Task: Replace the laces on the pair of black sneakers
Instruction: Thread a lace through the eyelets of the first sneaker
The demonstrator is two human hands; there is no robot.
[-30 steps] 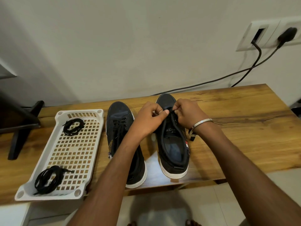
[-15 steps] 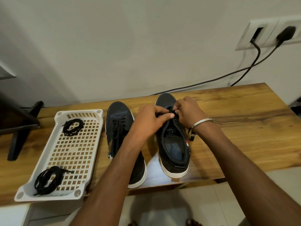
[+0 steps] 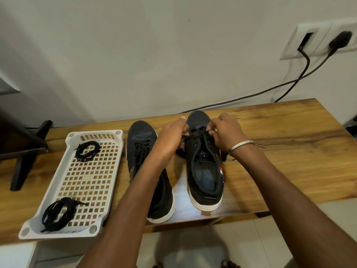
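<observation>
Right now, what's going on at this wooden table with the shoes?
A person is working on the right-hand black sneaker with a white sole, which stands on the wooden table. The left hand and right hand each pinch the black lace strung across its front eyelets; most eyelets are bare. The other black sneaker beside it is laced. Two coiled black laces lie in the white perforated plastic tray.

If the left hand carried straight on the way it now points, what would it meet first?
Probably the toe of the right-hand black sneaker, which the left hand already nearly touches while pinching the black lace. Beyond it lies the pale wall; depth is unclear.
</observation>
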